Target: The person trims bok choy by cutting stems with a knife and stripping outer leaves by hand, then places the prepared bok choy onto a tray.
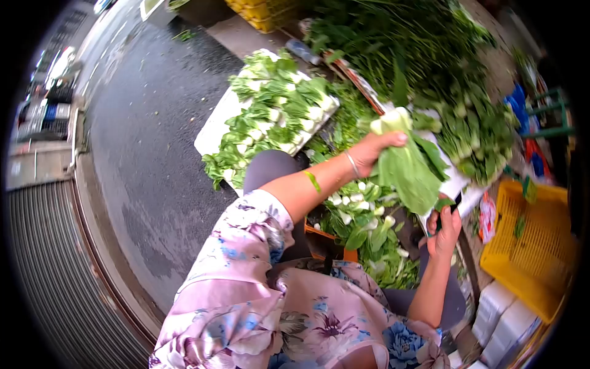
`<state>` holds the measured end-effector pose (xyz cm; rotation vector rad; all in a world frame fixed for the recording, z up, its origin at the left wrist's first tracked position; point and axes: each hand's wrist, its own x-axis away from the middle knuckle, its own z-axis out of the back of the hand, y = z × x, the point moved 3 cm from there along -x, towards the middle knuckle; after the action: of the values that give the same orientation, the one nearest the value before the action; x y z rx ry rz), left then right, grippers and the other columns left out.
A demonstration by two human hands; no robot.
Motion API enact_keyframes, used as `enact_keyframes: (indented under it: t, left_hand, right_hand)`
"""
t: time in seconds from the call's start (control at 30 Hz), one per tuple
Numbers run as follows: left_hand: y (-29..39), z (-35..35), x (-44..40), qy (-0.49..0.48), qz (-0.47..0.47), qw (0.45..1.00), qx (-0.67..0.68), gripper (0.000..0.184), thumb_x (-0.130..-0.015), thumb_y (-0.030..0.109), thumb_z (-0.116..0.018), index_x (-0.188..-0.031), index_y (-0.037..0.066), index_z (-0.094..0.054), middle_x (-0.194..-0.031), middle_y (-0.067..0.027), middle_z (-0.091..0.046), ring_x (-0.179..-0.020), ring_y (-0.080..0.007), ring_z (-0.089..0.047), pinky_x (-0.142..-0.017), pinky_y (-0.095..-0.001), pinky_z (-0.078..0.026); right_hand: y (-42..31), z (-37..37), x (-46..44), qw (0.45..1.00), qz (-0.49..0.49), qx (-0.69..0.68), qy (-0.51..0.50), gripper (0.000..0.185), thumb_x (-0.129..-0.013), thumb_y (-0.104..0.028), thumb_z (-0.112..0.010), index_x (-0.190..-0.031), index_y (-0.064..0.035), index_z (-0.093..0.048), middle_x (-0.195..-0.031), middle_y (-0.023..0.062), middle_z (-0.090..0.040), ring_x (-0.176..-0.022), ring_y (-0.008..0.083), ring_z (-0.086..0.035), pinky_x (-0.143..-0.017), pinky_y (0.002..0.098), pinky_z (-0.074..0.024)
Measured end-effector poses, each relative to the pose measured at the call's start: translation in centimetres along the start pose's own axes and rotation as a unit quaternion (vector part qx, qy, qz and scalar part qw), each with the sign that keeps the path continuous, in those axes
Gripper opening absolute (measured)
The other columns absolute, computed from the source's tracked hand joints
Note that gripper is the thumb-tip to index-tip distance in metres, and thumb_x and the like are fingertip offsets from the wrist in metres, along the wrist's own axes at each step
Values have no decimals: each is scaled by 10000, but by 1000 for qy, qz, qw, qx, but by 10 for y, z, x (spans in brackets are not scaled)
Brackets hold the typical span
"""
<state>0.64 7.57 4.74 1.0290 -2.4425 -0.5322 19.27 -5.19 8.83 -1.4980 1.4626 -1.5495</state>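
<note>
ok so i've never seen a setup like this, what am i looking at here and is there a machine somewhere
No machine does the work here: these are a person's own two bare hands. There is just one picture, taken by a camera worn on that person's head, looking forward and down, so you see their flowered sleeves and arms. The left hand holds a leafy green, pale stem end up. The right hand grips something dark, too hidden to name. Bunches of greens lie in rows on a white board on the ground. A darker heap of greens lies beyond, and a yellow basket stands at the right.
</note>
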Motion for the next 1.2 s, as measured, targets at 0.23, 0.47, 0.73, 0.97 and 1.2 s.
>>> enact_keyframes:
  t: [0.23, 0.47, 0.73, 0.97, 1.2]
  left_hand:
    - [120, 23, 43, 120, -259, 938, -196, 547, -599, 47, -764, -1074, 77, -493, -902, 5, -574, -831, -105, -552, -764, -281, -491]
    - [249, 217, 130, 327, -127, 482, -803, 797, -512, 275, -752, -1241, 188, -441, -1133, -188, -382, -1051, -326, -435, -882, -393, -431]
    - [232, 400, 134, 144, 270, 176, -936, 435, -657, 246, -661, -1077, 288, -556, -1174, -71, -346, -1136, -235, -368, -771, -327, -481]
    - [216, 438, 101, 27, 269, 156, -950, 361, -736, 195, -591, -1079, 299, -551, -1316, -86, -282, -1213, -222, -308, -788, -317, -424]
    - [227, 443, 79, 12, 204, 109, -973, 428, -751, 156, -567, -1146, 298, -482, -1447, -65, -129, -1334, -229, -154, -875, -359, -337]
  right_hand:
    - [44, 0, -22, 992, -99, 61, 39, 204, -876, -212, -541, -967, -30, -537, -597, -4, -463, -448, 53, -390, -365, 185, -260]
    - [109, -13, -36, 960, -235, 151, 0, 210, -874, -223, -538, -1004, -58, -551, -609, -24, -485, -461, 35, -402, -354, 170, -269]
    - [139, -13, -57, 931, -310, 190, 29, 202, -879, -173, -520, -1007, -23, -565, -618, -27, -494, -454, 26, -386, -373, 180, -277]
    - [158, -5, -84, 918, -332, 214, 27, 212, -878, -190, -525, -1010, -29, -564, -622, -32, -486, -458, 20, -363, -387, 175, -265]
    - [165, -18, -95, 889, -381, 252, 0, 166, -868, -170, -533, -990, -60, -556, -634, -75, -467, -491, -24, -387, -409, 124, -266]
